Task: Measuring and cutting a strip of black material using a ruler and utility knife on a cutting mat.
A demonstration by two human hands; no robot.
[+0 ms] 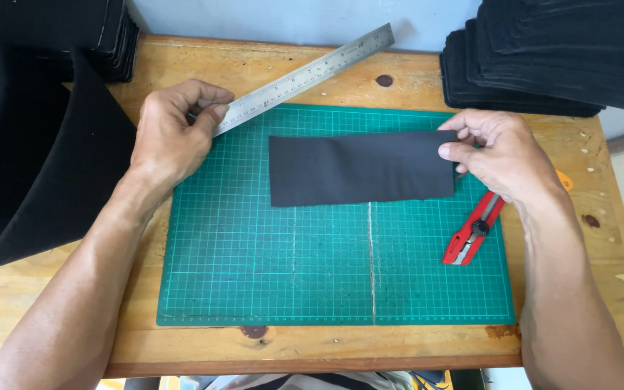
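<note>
Pinching the right end of the black fabric strip (359, 168) with your right hand (500, 155), thumb and fingers closed on its edge; the strip lies flat across the upper part of the green cutting mat (254, 260), long side left to right. Your left hand (171, 133) is closed on the near end of the steel ruler (305, 76), which runs diagonally up and right, off the mat onto the wooden table (52, 289). Ruler and strip are apart, the ruler just above the strip's top-left corner. The red utility knife (472, 232) lies on the mat's right edge, just below your right wrist; neither hand is on it, and I can't tell whether the blade is out. My read on handling: the strip looks light, thin and limp, probably felt-like, so it will sag or fold if you lift it by one end, and it should slide easily on the smooth mat. Best hold is at the short ends or corners, or pressing it flat. The ruler is stiff and probably slick on fabric. Stacks of black pieces (543, 50) sit top right and top left, with a larger black sheet (30, 166) draped at the left.
</note>
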